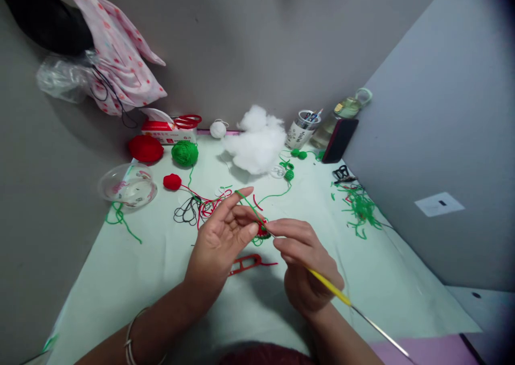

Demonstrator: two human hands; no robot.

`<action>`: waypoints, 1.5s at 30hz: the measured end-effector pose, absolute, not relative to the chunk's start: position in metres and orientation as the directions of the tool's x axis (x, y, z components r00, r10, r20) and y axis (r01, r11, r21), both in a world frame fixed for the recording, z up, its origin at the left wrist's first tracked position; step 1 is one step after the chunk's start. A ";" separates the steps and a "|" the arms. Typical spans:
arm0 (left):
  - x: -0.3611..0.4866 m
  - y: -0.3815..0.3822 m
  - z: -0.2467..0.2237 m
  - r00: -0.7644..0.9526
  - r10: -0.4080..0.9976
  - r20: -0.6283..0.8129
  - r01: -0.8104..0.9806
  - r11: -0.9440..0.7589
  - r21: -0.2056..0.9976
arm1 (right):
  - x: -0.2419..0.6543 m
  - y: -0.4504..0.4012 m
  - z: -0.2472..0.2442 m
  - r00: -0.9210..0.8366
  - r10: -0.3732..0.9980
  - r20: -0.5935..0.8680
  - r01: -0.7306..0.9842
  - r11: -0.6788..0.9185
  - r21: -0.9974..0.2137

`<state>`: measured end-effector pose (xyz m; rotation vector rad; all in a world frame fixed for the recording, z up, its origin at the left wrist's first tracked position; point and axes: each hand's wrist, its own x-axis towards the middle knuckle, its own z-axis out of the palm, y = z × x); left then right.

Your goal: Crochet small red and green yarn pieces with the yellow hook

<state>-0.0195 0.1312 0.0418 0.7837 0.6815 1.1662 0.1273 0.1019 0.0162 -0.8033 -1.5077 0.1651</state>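
Observation:
Between my two hands, above the middle of the table, is a small red and green crochet piece (263, 229). My left hand (225, 228) pinches its left edge between thumb and fingers, and green yarn (250, 204) runs over the raised index finger. In my right hand (308, 260) is a crochet hook (330, 287) with a yellow grip and a metal shaft; its tip meets the piece. Fingers partly cover the stitches there. On the table below my hands lies a flat orange-red tool (245, 264), partly hidden by my left hand.
White stuffing (257, 142) sits at the back, near a green yarn ball (185, 154) and a red yarn ball (145, 149). A clear bowl (129, 185) stands left. Green yarn scraps (362, 207), small black scissors (343, 175) and a leaning phone (340, 141) are right.

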 end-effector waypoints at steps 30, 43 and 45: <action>-0.020 0.127 0.047 0.315 0.924 -0.219 -0.453 0.349 0.821 | 0.139 0.087 0.015 -0.244 0.450 0.859 0.778 0.620 -0.104; -0.024 0.136 0.043 0.568 0.740 -0.360 -0.493 0.656 0.572 | 0.133 0.102 0.018 0.135 0.682 0.719 0.188 0.695 -0.694; -0.025 0.138 0.044 0.530 0.774 -0.347 -0.498 0.615 0.611 | 0.132 0.102 0.018 0.164 0.703 0.692 0.135 0.679 -0.721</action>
